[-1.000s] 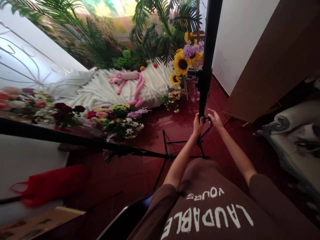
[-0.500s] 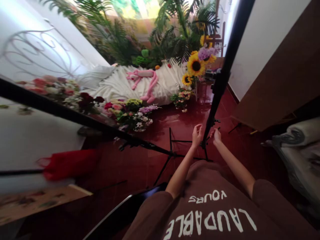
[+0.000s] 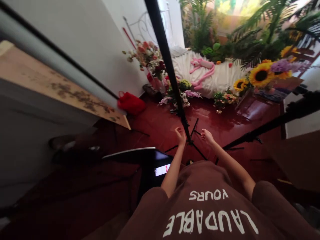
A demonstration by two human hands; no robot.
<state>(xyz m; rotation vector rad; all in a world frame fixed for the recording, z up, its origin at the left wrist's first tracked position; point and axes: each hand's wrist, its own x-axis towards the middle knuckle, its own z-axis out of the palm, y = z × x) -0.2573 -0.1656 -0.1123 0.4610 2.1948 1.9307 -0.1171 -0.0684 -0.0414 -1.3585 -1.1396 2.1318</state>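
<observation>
My left hand (image 3: 180, 136) is just left of a black tripod stand (image 3: 172, 73), close to its lower pole. Its fingers are loosely bent and apart, with nothing visible in them. To the right of the same pole is my right hand (image 3: 207, 136), a short gap away from it. Its fingers are curled in, and no object shows in them. The stand's legs spread on the floor below both hands.
A second black stand (image 3: 270, 125) slants in from the right. At left are a patterned board (image 3: 67, 88), a red bag (image 3: 131, 103) and a dark panel with a lit phone screen (image 3: 162, 170). Ahead, sunflowers (image 3: 260, 75) and a pink plush toy (image 3: 203, 65) on white cloth.
My view has swung left. Both hands have gone from the stand now at right to the other stand, which now rises between them. The right hand's fingers look more curled.
</observation>
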